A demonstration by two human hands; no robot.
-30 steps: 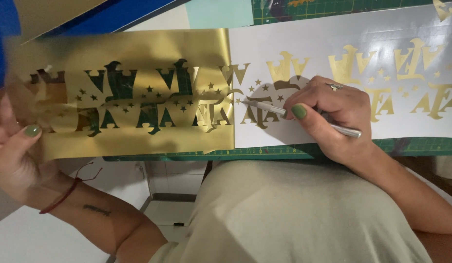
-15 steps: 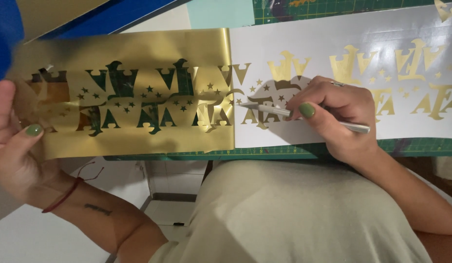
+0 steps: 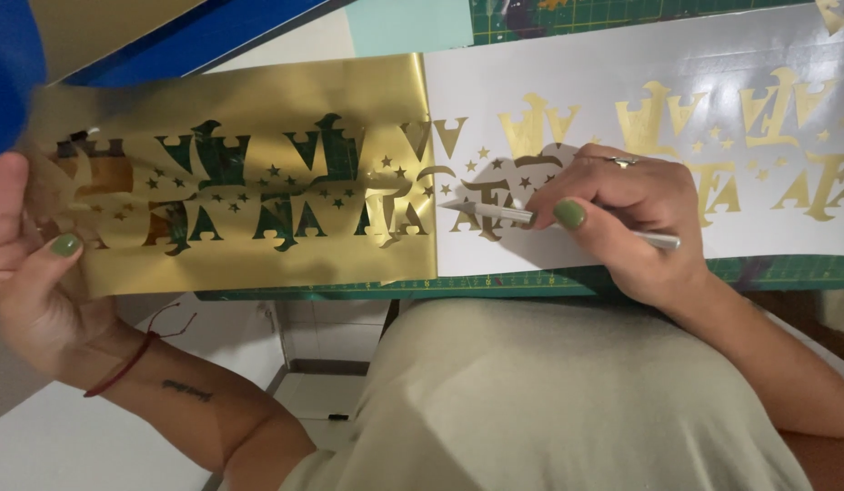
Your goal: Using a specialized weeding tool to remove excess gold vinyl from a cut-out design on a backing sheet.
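My left hand (image 3: 31, 273) pinches the left end of a gold vinyl sheet (image 3: 249, 264) that is peeled back from a white backing sheet (image 3: 567, 82). Letter and star shapes are cut out of the gold sheet, and green shows through the holes. My right hand (image 3: 627, 223) holds a silver craft knife (image 3: 508, 215) like a pen. Its tip points left and rests at the peel line, on the gold letters (image 3: 495, 195) left on the backing. More gold letters and stars (image 3: 768, 118) lie to the right on the white sheet.
A green cutting mat (image 3: 622, 277) with a grid lies under the sheets along the table's near edge. A blue sheet (image 3: 167, 36) sits at the upper left. My beige shirt (image 3: 549, 400) fills the lower middle, with a white tiled floor (image 3: 67, 445) below.
The knife tip has slid a little to the left towards the peel line. My left hand has shifted slightly upward on the gold sheet.
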